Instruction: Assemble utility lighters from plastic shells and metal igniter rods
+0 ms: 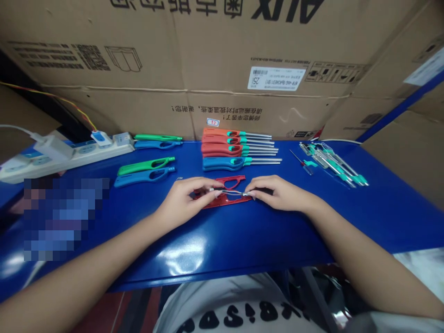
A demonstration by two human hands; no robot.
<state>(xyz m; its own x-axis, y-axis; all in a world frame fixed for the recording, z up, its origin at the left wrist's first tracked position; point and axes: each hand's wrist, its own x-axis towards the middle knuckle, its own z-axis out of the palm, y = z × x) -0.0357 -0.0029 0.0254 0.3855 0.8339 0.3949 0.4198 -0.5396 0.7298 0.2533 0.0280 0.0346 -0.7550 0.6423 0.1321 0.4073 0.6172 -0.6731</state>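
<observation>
A red plastic lighter shell [229, 181] lies flat on the blue table [243, 231] in front of me. My left hand [187, 199] pinches the left end of a thin metal tube assembly [231, 192] that rests across the shell. My right hand [279, 192] pinches the tube's right end. Both hands have their fingers closed on it.
Behind lie finished lighters [236, 149] stacked in orange, red and blue, green and blue empty shells [144, 171], two more shells [157, 141], a bundle of metal tube inserts [333, 164], and a white power strip [65, 155] at left. Cardboard boxes [222, 69] wall the back.
</observation>
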